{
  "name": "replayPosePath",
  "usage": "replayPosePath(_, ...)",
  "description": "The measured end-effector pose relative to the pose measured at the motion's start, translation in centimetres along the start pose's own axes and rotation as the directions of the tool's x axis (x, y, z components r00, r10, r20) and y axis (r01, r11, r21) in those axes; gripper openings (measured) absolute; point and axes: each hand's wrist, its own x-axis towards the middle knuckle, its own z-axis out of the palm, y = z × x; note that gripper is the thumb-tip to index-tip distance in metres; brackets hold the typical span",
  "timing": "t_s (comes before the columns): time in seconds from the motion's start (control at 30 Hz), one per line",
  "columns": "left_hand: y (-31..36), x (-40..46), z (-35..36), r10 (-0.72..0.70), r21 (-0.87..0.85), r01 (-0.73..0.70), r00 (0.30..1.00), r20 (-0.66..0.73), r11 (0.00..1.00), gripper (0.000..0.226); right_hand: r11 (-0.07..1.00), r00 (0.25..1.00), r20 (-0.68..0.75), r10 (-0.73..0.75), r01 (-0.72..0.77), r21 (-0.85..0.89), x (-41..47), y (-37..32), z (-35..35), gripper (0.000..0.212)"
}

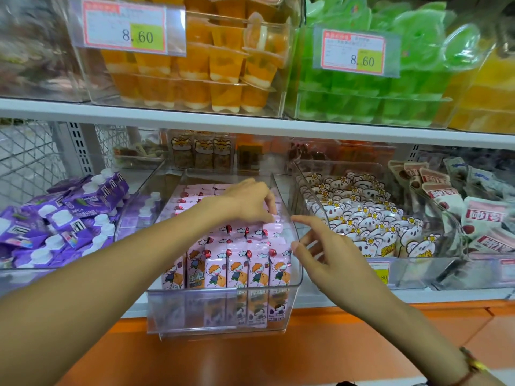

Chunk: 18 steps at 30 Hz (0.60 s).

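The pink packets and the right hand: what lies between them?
In the head view, only the clear bin wall stands between the pink packets and the right hand, whose fingers are close to it.

left hand [245, 201] fingertips sunk into pink packs [237, 263], grip unreadable; tag [125, 26] small print too blurred, only 8.60 legible; top-left bin [36, 45] contents smeared; right hand [328, 254] covers half the low label [380, 270]; yellow bin [490, 93] cut by right edge
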Motion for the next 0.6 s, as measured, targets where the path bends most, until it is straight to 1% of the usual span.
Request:
replayPosePath(0.13, 0.9, -1.3, -0.2, 0.066, 0.015, -0.068, 0.993, 0.101, 0.998, 0.011, 1.0, 1.0, -0.005, 0.011, -0.011, 0.002, 0.3, 0.1, 0.1, 0.034)
replayPosePath(0.2, 1.2, -1.9, 0.0, 0.055, 0.019, -0.056, 0.996, 0.072, 0.998, 0.011, 1.0, 1.0, -0.015, 0.013, -0.013, 0.003, 0.6, 0.1, 0.1, 0.029)
replayPosePath(0.27, 1.3, -2.9, 0.2, 0.023, -0.056, -0.027, 0.998, -0.066, 0.998, 0.009, 1.0, 0.999, -0.051, 0.019, -0.019, -0.007, 0.9, 0.0, 0.1, 0.025)
replayPosePath(0.3, 1.3, -3.4, 0.2, 0.002, -0.142, -0.026, 0.986, -0.165, 0.99, 0.008, 1.0, 0.997, -0.08, 0.017, -0.019, -0.018, 1.1, -0.1, 0.0, 0.024)
replayPosePath(0.33, 1.3, -4.1, 0.2, -0.026, -0.249, -0.042, 0.964, -0.265, 0.968, 0.007, 1.0, 0.993, -0.115, 0.008, -0.011, -0.029, 1.3, -0.3, 0.0, 0.024)
replayPosePath(0.4, 1.5, -5.4, 0.1, -0.092, -0.442, -0.124, 0.895, -0.437, 0.888, 0.003, 0.999, 0.98, -0.198, -0.034, 0.031, -0.017, 1.6, -1.1, 0.0, 0.024)
replayPosePath(0.47, 1.7, -6.8, -0.2, -0.144, -0.539, -0.224, 0.818, -0.557, 0.812, 0.005, 0.994, 0.962, -0.26, -0.083, 0.097, 0.041, 1.9, -2.2, 0.2, 0.026)
replayPosePath(0.5, 1.8, -7.6, -0.4, -0.16, -0.556, -0.264, 0.784, -0.6, 0.789, 0.008, 0.991, 0.963, -0.253, -0.093, 0.114, 0.071, 2.1, -2.8, 0.4, 0.031)
replayPosePath(0.57, 1.9, -8.9, -0.9, -0.191, -0.582, -0.324, 0.734, -0.652, 0.746, 0.011, 0.985, 0.982, -0.169, -0.081, 0.104, 0.136, 2.4, -4.0, 0.9, 0.045)
replayPosePath(0.6, 1.9, -9.4, -1.0, -0.216, -0.607, -0.349, 0.715, -0.665, 0.714, 0.01, 0.981, 0.988, -0.128, -0.088, 0.108, 0.163, 2.5, -4.5, 1.2, 0.048)
